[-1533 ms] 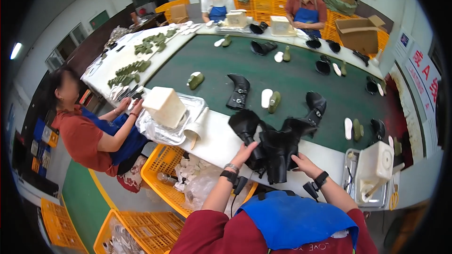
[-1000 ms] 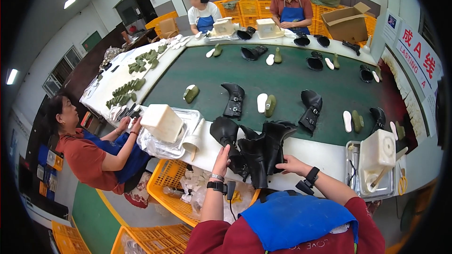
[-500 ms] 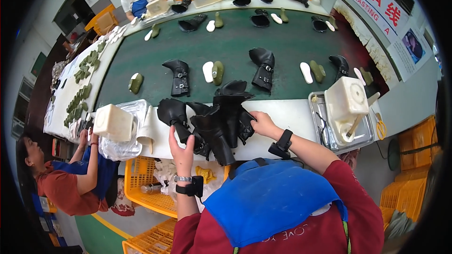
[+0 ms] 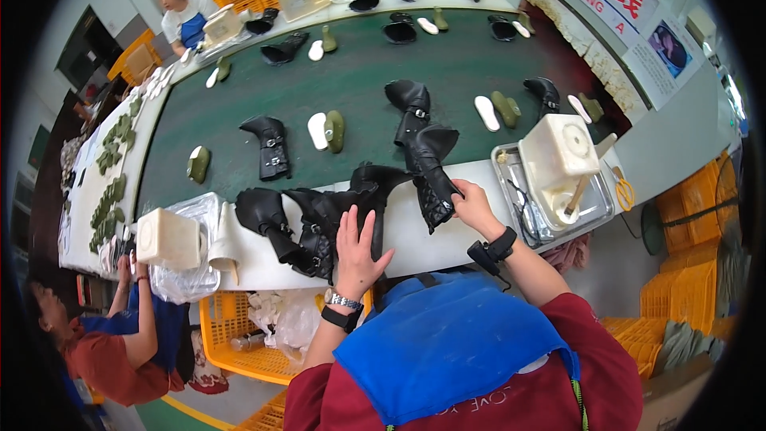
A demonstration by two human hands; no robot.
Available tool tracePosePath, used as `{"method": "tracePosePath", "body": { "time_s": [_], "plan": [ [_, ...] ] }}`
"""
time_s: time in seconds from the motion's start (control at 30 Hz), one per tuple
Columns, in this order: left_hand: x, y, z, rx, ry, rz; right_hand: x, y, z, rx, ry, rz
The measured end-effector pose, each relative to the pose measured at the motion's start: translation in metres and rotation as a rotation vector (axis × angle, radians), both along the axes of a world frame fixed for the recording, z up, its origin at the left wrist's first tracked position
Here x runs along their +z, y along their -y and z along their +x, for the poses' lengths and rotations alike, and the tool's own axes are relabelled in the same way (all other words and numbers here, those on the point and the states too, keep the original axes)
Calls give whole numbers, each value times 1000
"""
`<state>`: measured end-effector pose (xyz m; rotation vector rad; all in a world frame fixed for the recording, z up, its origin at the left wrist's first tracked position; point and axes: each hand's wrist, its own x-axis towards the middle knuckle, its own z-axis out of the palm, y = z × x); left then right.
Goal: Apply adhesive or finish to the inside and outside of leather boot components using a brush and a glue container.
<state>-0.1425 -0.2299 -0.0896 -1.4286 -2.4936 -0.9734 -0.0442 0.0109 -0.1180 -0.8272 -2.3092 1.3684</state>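
Note:
A black buckled boot upper (image 4: 432,169) is pinched at its lower right edge by my right hand (image 4: 476,209), at the front edge of the green belt. It tilts across the white ledge, its far end touching or overlapping another black boot upper (image 4: 410,108) on the belt. My left hand (image 4: 361,254), fingers stretched out and apart, is against or just over the right part of a pile of black boot uppers (image 4: 311,219) on the ledge. Whether its fingers touch the pile is hard to make out. That pile's uppers overlap, hiding parts of one another.
Green shoe lasts (image 4: 335,132) and white insoles (image 4: 317,131) lie on the green belt (image 4: 231,88). A white container (image 4: 558,148) stands in a metal tray (image 4: 504,161) to the right, near yellow scissors (image 4: 624,191). Another white container (image 4: 167,238) is at left, beside a co-worker (image 4: 128,347). A yellow crate (image 4: 239,355) sits below.
My right hand has drawn one boot upper away from the pile, to the right and toward the belt. My left hand has shifted right and its fingers have straightened. The whole view has turned slightly.

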Motion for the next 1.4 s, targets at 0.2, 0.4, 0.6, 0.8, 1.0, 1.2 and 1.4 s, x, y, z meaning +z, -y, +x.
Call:
{"method": "tracePosePath", "body": {
  "time_s": [0.2, 0.4, 0.6, 0.8, 1.0, 1.2, 1.4],
  "plan": [
    [-16, -4, 3, -62, -67, -224, 28, -17, 58, -230, -79, -163],
    [9, -23, 6, -163, 68, -75, 84, -14, 103, -134, -230, -673],
    [65, -100, 25, -274, 57, 205, 109, -13, 127, -32, -307, -778],
    [94, -139, 62, -724, 319, 108, 105, -20, 138, -50, -332, -379],
    [83, -161, 84, -902, 713, -231, 123, -25, 137, 244, -298, -390],
    [88, -161, 81, -865, 1020, -204, 122, -31, 146, 432, -275, -585],
    [112, -190, 78, -669, 803, -347, 114, -54, 153, 212, -280, -392]
  ]
}}
